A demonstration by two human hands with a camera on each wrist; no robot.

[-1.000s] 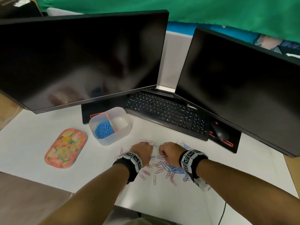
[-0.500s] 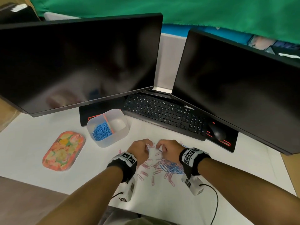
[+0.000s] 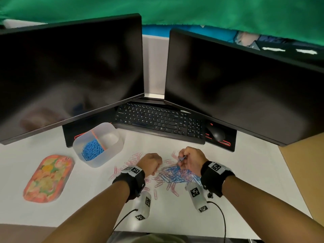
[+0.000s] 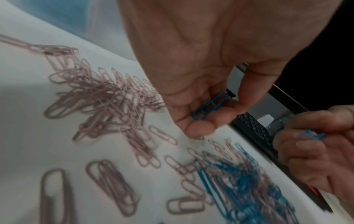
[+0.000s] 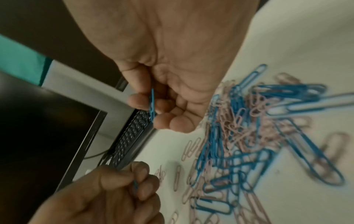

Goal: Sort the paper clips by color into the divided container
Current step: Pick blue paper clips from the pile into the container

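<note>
We pinch one blue clip (image 4: 210, 106) in each grip; carry both to the container's (image 3: 112, 153) blue side, clear of the divider.

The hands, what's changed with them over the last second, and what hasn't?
Both hands have lifted off the mixed pile. The left hand now pinches one blue clip, and the right hand pinches another blue clip. The divided container and the floral tray stayed put.
</note>
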